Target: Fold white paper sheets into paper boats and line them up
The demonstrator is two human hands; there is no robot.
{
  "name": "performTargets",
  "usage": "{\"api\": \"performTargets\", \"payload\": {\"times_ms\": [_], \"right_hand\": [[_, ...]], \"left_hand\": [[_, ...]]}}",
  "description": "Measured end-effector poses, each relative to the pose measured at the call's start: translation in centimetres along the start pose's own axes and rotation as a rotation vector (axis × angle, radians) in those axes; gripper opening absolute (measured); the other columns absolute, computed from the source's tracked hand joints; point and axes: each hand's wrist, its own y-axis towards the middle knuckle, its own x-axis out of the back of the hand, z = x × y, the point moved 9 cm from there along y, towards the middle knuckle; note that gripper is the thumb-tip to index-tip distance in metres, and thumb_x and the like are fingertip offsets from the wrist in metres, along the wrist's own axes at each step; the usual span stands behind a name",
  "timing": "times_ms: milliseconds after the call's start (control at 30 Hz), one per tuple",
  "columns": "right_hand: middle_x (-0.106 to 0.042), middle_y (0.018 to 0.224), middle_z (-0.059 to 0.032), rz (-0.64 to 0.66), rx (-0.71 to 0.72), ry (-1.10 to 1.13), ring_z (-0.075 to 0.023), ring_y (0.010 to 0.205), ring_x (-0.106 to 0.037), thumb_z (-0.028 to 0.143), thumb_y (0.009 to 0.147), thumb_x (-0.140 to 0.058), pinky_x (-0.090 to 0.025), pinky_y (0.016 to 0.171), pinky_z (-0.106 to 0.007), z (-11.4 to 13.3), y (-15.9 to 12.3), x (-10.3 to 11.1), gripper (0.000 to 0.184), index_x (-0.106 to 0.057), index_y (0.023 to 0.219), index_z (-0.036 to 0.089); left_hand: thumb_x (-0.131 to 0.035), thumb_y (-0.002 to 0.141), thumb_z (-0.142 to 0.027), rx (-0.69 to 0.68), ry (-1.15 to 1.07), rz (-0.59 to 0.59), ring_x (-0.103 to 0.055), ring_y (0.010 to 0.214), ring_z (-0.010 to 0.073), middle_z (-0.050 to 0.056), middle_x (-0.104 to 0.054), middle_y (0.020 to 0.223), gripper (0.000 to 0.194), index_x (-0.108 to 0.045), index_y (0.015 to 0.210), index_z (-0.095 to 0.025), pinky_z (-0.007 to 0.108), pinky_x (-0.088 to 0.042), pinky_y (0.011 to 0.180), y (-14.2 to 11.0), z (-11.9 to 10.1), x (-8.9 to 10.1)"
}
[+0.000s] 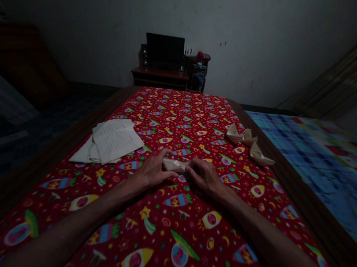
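Head view: two hands at a small folded paper piece (173, 165) on a red printed cloth (173, 233).

Taking the folded paper piece as landmark, the left hand (152, 170) is at its left end, thumb and fingers curved around it; the right hand (204, 175) is at its right end, fingers bent in and pinching that tip. The piece lies low over the cloth; whether it touches cannot be told. To its left, near the left hand, sits a loose stack of written paper sheets (118, 140). To its right, well apart and farther out, is a group of folded paper boats (261, 157). Far beyond it, past the cloth, stands a dark monitor (165, 51).
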Motion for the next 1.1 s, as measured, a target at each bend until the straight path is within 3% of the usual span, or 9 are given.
{"api": "performTargets", "payload": {"times_ms": [67, 233, 367, 467, 533, 633, 733, 933, 1100], "right_hand": [[-0.059, 0.067, -0.0005, 0.009, 0.011, 0.02, -0.0106, 0.06, -0.052, 0.025, 0.087, -0.049, -0.036, 0.057, -0.021, 0.2, 0.0, -0.1, 0.016, -0.056, 0.075, 0.016], [-0.059, 0.067, -0.0004, -0.015, 0.013, 0.027, -0.0108, 0.06, -0.051, 0.026, 0.086, -0.05, -0.037, 0.058, -0.022, 0.5, 0.0, 0.3, 0.016, -0.056, 0.076, 0.016], [-0.061, 0.071, -0.0012, 0.002, -0.05, 0.064, -0.0127, 0.062, -0.054, 0.03, 0.085, -0.052, -0.039, 0.059, -0.024, -0.1, 0.1, 0.1, 0.014, -0.058, 0.083, 0.017], [-0.065, 0.094, -0.0047, 0.012, -0.123, 0.162, -0.0169, 0.077, -0.06, 0.035, 0.074, -0.066, -0.044, 0.066, -0.026, -0.7, 0.4, -0.3, 0.044, -0.053, 0.113, 0.02], [-0.066, 0.099, -0.0056, 0.033, -0.162, 0.212, -0.0186, 0.081, -0.061, 0.036, 0.07, -0.071, -0.046, 0.068, -0.027, -1.0, 0.5, -0.6, 0.057, -0.052, 0.122, 0.02], [-0.068, 0.077, -0.0037, 0.076, -0.254, 0.302, -0.0164, 0.066, -0.06, 0.038, 0.075, -0.064, -0.043, 0.057, -0.024, -1.5, 0.4, -1.2, 0.034, -0.067, 0.1, 0.016], [-0.065, 0.062, -0.0021, 0.063, -0.351, 0.409, -0.0132, 0.054, -0.056, 0.04, 0.077, -0.061, -0.038, 0.048, -0.021, -2.1, 0.0, -1.4, 0.028, -0.07, 0.081, 0.013], [-0.064, 0.059, -0.0008, -0.006, -0.312, 0.438, -0.0117, 0.052, -0.054, 0.037, 0.074, -0.063, -0.038, 0.047, -0.02, -1.6, 0.0, -0.9, 0.023, -0.068, 0.074, 0.014], [-0.064, 0.061, -0.001, 0.013, -0.298, 0.425, -0.0117, 0.053, -0.055, 0.033, 0.075, -0.061, -0.038, 0.048, -0.02, -1.0, 0.1, -0.9, 0.019, -0.067, 0.074, 0.014]], "left_hand": [[-0.075, 0.061, -0.034, 0.026, -0.037, -0.041, -0.064, 0.076, 0.0191, 0.003, -0.069, 0.092, 0.065, -0.049, 0.119, -0.019, 0.026, -0.048, 0.066, 0.0, 0.2, 0.0], [-0.07, 0.066, -0.029, 0.05, -0.127, -0.155, -0.066, 0.07, 0.0162, 0.001, -0.072, 0.083, 0.03, -0.07, 0.094, -0.02, 0.022, -0.049, 0.063, -0.5, 0.4, 0.8], [-0.068, 0.067, -0.024, 0.161, -0.224, -0.15, -0.066, 0.065, 0.016, 0.002, -0.074, 0.078, 0.037, -0.069, 0.103, -0.018, 0.021, -0.049, 0.058, -0.6, 1.2, 0.8], [-0.068, 0.066, -0.023, 0.154, -0.226, -0.183, -0.067, 0.067, 0.0166, 0.001, -0.074, 0.08, 0.038, -0.07, 0.104, -0.019, 0.022, -0.051, 0.059, -0.8, 1.0, 0.9], [-0.069, 0.065, -0.024, 0.108, -0.23, -0.203, -0.067, 0.069, 0.0171, 0.002, -0.074, 0.082, 0.036, -0.071, 0.101, -0.019, 0.023, -0.052, 0.063, -0.9, 0.6, 1.0], [-0.07, 0.066, -0.026, 0.061, -0.258, -0.187, -0.068, 0.071, 0.018, 0.003, -0.074, 0.085, 0.034, -0.071, 0.1, -0.02, 0.025, -0.053, 0.066, -1.2, 0.1, 0.6], [-0.071, 0.066, -0.027, 0.092, -0.278, -0.17, -0.068, 0.073, 0.0191, 0.003, -0.074, 0.087, 0.037, -0.071, 0.102, -0.02, 0.026, -0.053, 0.067, -1.3, 0.4, 0.3], [-0.073, 0.06, -0.026, 0.287, -0.44, -0.02, -0.064, 0.059, 0.0156, 0.001, -0.072, 0.072, 0.05, -0.067, 0.109, -0.016, 0.023, -0.049, 0.052, -0.6, 1.5, -0.9], [-0.069, 0.058, -0.025, 0.339, -0.497, 0.042, -0.055, 0.049, 0.011, 0.002, -0.068, 0.061, 0.029, -0.071, 0.084, -0.011, 0.019, -0.04, 0.044, -0.7, 1.5, -0.8]]}}
